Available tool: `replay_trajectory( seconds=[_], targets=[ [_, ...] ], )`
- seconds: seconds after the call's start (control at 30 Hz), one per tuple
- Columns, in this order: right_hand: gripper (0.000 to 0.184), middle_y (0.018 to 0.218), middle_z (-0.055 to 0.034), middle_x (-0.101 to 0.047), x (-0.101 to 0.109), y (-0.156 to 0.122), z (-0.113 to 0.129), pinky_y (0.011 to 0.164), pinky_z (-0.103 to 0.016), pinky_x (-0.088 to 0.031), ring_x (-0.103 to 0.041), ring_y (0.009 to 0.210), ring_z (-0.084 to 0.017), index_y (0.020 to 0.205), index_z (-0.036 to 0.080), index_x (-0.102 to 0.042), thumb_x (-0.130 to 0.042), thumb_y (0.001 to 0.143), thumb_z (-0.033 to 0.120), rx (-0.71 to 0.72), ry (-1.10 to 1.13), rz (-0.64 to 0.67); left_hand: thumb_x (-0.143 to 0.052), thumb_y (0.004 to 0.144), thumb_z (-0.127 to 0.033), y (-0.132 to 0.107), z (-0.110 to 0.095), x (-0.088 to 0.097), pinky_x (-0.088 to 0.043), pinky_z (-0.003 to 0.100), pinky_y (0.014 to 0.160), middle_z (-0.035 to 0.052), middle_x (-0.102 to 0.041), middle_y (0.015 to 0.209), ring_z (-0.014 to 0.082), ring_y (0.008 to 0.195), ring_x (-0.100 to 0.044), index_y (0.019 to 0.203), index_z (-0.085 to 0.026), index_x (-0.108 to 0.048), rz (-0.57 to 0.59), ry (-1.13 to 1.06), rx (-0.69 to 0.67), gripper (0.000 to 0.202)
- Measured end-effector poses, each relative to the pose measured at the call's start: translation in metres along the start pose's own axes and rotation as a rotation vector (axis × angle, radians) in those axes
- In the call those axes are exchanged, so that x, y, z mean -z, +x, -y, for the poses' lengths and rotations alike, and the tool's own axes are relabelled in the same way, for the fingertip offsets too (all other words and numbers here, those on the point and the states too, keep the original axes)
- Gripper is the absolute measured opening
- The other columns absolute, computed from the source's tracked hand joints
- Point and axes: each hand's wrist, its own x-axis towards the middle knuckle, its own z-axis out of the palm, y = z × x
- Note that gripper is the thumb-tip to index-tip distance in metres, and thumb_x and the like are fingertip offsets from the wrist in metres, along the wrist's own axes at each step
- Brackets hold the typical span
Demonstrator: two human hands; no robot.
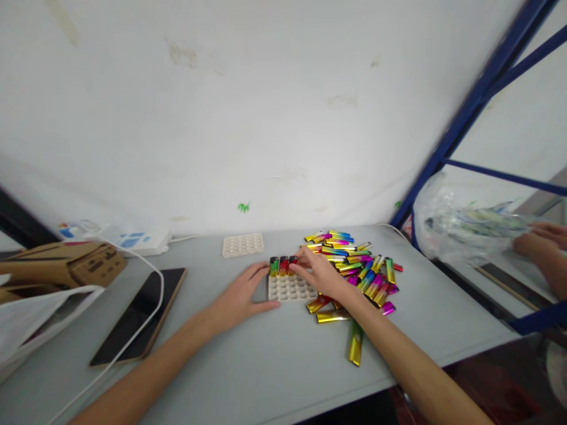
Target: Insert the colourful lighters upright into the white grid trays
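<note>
A white tray with round holes [290, 289] lies on the grey table [274, 360]. Three coloured lighters [282, 266] stand upright in its far row. My left hand [241, 293] rests open on the table, touching the tray's left edge. My right hand [319, 273] reaches over the tray's right side, its fingers pinched on the rightmost standing lighter. A heap of shiny multicoloured lighters [354, 262] lies just right of the tray, partly under my right arm.
A second holed tray [243, 244] lies farther back. A dark tablet [139, 316] with a white cable, a power strip [133, 241], a cardboard box [66, 262] and a plastic bag sit left. Another person's hands [543, 248] hold a plastic bag beyond the blue frame [465, 112].
</note>
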Motion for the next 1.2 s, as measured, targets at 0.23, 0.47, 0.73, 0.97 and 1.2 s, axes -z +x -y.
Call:
replay_trajectory(
  seconds=[0.23, 0.47, 0.73, 0.97, 1.2],
  targets=[
    [0.023, 0.106, -0.0075, -0.074, 0.015, -0.001, -0.013, 0.088, -0.035, -0.052, -0.069, 0.097, -0.023, 0.110, 0.021, -0.066, -0.060, 0.102, 0.042, 0.058, -0.227, 0.158, -0.073, 0.088, -0.061, 0.000, 0.001, 0.000, -0.042, 0.050, 0.122, 0.0120, -0.055, 0.152, 0.0322, 0.140, -0.054, 0.147, -0.025, -0.052, -0.011, -0.002, -0.006, 0.072],
    [0.028, 0.131, -0.0179, -0.069, 0.034, 0.000, -0.051, 0.111, -0.049, -0.045, -0.061, 0.125, -0.030, 0.125, 0.016, -0.067, -0.051, 0.105, 0.026, -0.008, -0.535, -0.085, -0.073, 0.088, -0.060, -0.001, 0.002, -0.001, -0.042, 0.050, 0.122, 0.0130, -0.054, 0.153, 0.0325, 0.141, -0.054, 0.147, -0.025, -0.053, -0.018, -0.010, -0.012, 0.072],
    [0.019, 0.113, -0.0148, -0.075, 0.051, -0.006, -0.063, 0.102, -0.044, -0.051, -0.067, 0.110, -0.027, 0.113, 0.015, -0.074, -0.062, 0.099, 0.021, -0.120, -0.636, -0.044, -0.074, 0.088, -0.060, -0.001, 0.004, -0.002, -0.041, 0.051, 0.123, 0.0128, -0.054, 0.154, 0.0326, 0.141, -0.054, 0.149, -0.026, -0.051, -0.014, -0.006, -0.014, 0.073],
    [0.009, 0.115, -0.0159, -0.074, 0.054, -0.004, -0.064, 0.106, -0.046, -0.049, -0.067, 0.114, -0.029, 0.093, 0.017, -0.079, -0.071, 0.089, 0.014, -0.140, -0.594, -0.094, -0.073, 0.088, -0.061, -0.001, 0.002, 0.000, -0.042, 0.050, 0.123, 0.0123, -0.055, 0.153, 0.0327, 0.141, -0.054, 0.147, -0.025, -0.053, -0.016, -0.003, -0.005, 0.072],
    [0.014, 0.110, -0.0138, -0.076, 0.057, -0.004, -0.047, 0.101, -0.048, -0.050, -0.065, 0.108, -0.031, 0.100, 0.020, -0.075, -0.065, 0.098, 0.029, -0.060, -0.571, -0.308, -0.073, 0.089, -0.060, -0.002, 0.004, -0.001, -0.042, 0.051, 0.122, 0.0124, -0.055, 0.154, 0.0325, 0.140, -0.055, 0.148, -0.026, -0.052, -0.015, 0.004, -0.012, 0.072]
  ],
)
